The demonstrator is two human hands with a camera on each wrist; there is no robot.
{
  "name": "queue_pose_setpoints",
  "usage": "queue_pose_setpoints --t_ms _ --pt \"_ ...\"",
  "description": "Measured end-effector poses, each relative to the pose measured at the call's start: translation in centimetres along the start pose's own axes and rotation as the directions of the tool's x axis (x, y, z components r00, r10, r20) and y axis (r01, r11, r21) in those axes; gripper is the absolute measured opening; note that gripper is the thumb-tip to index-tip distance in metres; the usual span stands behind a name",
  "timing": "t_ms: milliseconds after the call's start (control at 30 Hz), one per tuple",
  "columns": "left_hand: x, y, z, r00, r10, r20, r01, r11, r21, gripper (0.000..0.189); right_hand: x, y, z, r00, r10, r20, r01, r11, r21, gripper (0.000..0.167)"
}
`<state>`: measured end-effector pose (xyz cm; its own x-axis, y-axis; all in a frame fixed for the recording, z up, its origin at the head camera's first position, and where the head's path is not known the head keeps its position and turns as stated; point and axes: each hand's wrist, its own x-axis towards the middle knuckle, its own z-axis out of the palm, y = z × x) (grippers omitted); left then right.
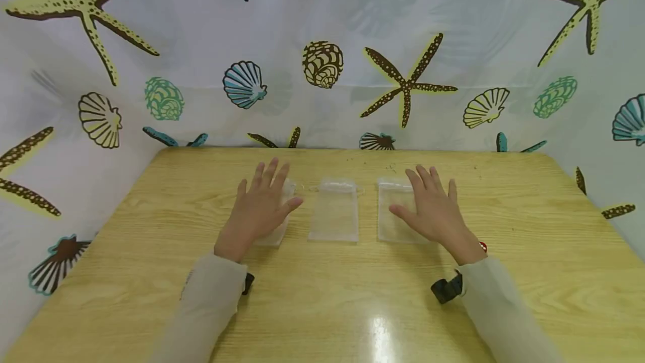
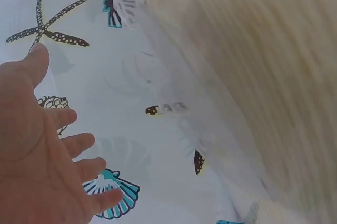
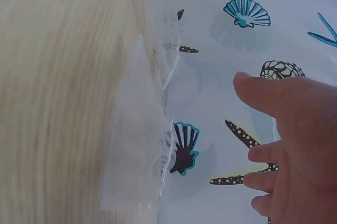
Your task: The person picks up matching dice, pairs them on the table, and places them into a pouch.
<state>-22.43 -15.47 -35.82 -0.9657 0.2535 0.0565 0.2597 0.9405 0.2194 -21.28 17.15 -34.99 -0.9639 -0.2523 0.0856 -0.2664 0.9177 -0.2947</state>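
Observation:
Three sheer white pouches with thin cord loops near their tops lie in a row on the table: a left pouch (image 1: 274,235), a middle pouch (image 1: 333,214) and a right pouch (image 1: 395,227). My left hand (image 1: 261,206) is held over the left pouch, fingers spread and straight, and hides much of it. Over the right pouch my right hand (image 1: 430,209) spreads its fingers the same way, covering its right side. Both palms hold nothing. In the right wrist view a sheer pouch (image 3: 137,155) lies well off to the side of the thumb.
The wood-grain table (image 1: 322,284) ends at a white curtain (image 1: 201,32) printed with starfish and shells, which also closes both sides. Black wrist cameras show under the sleeves, one camera (image 1: 447,289) at the right. A small red item (image 1: 482,247) sits by the right wrist.

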Motion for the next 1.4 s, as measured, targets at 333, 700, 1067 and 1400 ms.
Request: queue_pose_setpoints --t_ms 333,700,1067,1400 --pt "-2.9 -3.8 -0.3 0.996 0.081 0.025 -0.080 0.995 -0.063 0.074 -3.9 1.1 -0.4 0.999 -0.050 -0.019 0.050 0.999 0.002 0.074" --pt "-4.3 -6.0 0.0 0.982 0.172 0.079 -0.151 0.964 -0.220 0.050 -7.8 3.4 0.1 0.996 -0.080 -0.026 0.081 0.996 0.026 0.069" --pt "-3.9 -6.0 0.3 0.953 0.247 0.174 -0.231 0.967 -0.112 0.038 -10.1 5.1 0.6 0.992 -0.108 -0.063 0.113 0.991 0.072 0.061" --pt "-3.5 -5.7 0.8 0.950 0.255 0.182 -0.244 0.966 -0.086 0.036 -11.9 6.5 0.5 0.998 -0.041 -0.039 0.045 0.993 0.111 0.063"
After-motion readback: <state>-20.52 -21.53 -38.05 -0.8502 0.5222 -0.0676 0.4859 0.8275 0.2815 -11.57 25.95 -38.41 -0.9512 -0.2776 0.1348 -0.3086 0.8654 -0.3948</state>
